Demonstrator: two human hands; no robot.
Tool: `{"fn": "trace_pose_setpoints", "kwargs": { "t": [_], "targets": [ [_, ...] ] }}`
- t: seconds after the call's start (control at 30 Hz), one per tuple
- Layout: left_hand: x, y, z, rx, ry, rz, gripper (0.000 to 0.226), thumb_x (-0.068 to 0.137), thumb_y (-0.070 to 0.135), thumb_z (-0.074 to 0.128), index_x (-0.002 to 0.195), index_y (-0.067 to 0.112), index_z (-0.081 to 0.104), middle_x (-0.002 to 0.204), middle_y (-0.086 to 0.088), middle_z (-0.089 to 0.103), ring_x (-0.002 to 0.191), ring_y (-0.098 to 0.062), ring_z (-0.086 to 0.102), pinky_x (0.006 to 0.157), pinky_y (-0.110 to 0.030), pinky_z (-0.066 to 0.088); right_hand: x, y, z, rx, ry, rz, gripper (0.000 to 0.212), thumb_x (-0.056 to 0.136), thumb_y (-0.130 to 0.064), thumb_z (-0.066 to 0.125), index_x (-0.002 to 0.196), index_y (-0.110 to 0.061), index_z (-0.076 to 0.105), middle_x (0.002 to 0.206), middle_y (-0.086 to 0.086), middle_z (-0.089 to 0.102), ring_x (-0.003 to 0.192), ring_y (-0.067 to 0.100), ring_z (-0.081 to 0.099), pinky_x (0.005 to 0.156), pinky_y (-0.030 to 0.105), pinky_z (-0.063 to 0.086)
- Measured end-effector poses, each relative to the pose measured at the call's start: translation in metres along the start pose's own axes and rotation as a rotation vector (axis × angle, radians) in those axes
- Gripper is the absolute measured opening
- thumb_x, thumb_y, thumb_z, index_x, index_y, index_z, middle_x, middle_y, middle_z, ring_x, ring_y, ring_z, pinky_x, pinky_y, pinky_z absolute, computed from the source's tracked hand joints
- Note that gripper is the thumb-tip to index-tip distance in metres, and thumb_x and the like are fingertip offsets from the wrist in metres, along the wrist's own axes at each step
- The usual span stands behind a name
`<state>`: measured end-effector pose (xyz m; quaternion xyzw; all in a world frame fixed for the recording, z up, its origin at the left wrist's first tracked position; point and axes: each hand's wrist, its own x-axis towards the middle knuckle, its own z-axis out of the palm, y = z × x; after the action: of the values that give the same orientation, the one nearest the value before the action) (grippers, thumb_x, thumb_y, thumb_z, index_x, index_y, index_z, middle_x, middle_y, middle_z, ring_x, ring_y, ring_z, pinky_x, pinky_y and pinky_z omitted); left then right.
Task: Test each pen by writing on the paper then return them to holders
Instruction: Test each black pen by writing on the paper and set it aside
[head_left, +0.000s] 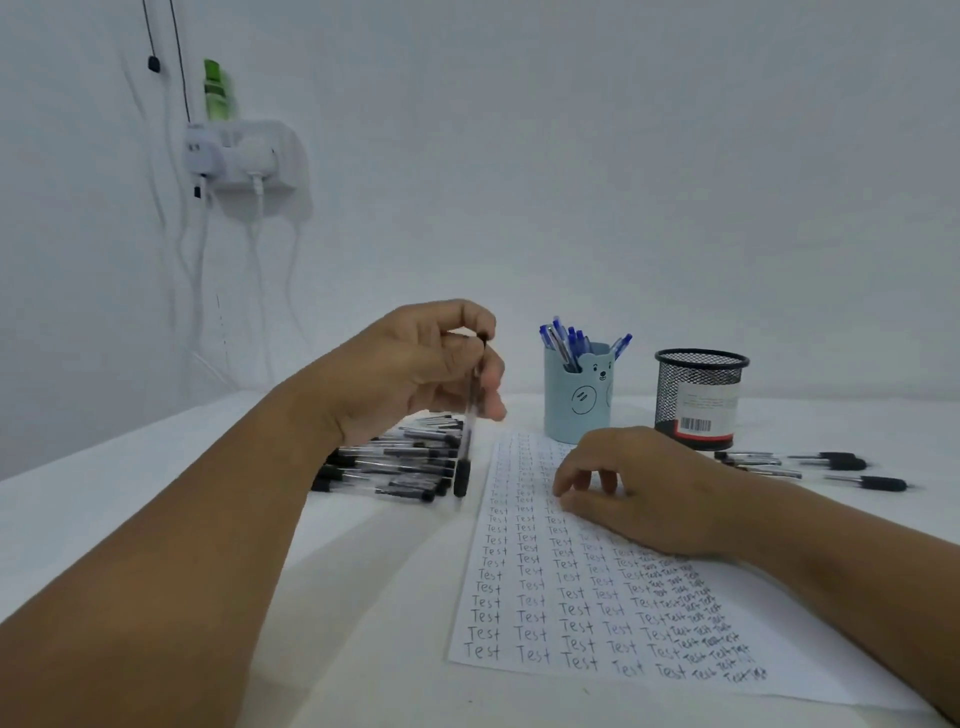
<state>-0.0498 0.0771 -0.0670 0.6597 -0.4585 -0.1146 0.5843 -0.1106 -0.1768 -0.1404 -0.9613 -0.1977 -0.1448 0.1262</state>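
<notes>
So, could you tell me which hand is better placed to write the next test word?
The left hand: its fingers already hold a black pen, while the right hand rests on the paper.

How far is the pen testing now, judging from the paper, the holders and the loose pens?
Done: the white paper sheet is almost filled with rows of "Test", and the light blue bear holder already holds blue pens.

In hand: the left hand grips one black pen; the right hand rests on the sheet.

Left: a pile of black pens and several more beside the black mesh holder.
</notes>
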Motion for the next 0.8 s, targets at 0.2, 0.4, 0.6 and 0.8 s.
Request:
{"fn": "trace_pose_setpoints", "kwargs": {
  "t": [0.2,0.4,0.6,0.8],
  "targets": [
    [0.024,-0.014,0.027,-0.864,0.435,0.036,0.017,0.097,0.02,0.04,0.082,0.017,0.049,0.064,0.002,0.036,0.052,-0.013,0.027,0.051,-0.023,0.029,-0.006,0.009,-0.005,0.091,0.066,0.085,0.012,0.095,-0.042,0.063,0.102,-0.037,0.071,0.098,-0.021,0.064,0.087,0.003,0.059,0.08,0.023,0.052],
    [0.024,-0.026,0.038,-0.943,0.64,0.02,0.008,0.07,0.013,0.037,0.07,0.017,0.044,0.054,0.005,0.025,0.041,-0.011,0.018,0.047,-0.019,0.015,-0.006,0.018,-0.004,0.155,0.117,0.115,0.009,0.094,-0.041,0.064,0.101,-0.04,0.07,0.095,-0.019,0.065,0.085,0.006,0.061,0.075,0.024,0.053],
    [0.025,-0.03,0.049,-0.969,0.646,0.061,0.011,0.066,0.011,0.034,0.07,0.015,0.043,0.054,0.002,0.026,0.045,-0.014,0.023,0.05,-0.022,0.024,-0.001,0.011,-0.004,0.216,0.277,0.045,0.013,0.098,-0.038,0.061,0.099,-0.035,0.073,0.085,-0.021,0.065,0.077,0.008,0.058,0.068,0.021,0.047],
    [0.031,-0.031,0.071,-1.024,0.557,0.042,0.014,0.076,0.008,0.033,0.071,0.01,0.046,0.06,-0.006,0.039,0.057,-0.023,0.043,0.067,-0.032,0.044,0.003,-0.002,-0.006,0.021,0.306,-0.068,0.029,0.091,-0.043,0.07,0.079,-0.017,0.068,0.062,-0.002,0.054,0.059,0.015,0.045,0.056,0.027,0.035]
  ]
}}
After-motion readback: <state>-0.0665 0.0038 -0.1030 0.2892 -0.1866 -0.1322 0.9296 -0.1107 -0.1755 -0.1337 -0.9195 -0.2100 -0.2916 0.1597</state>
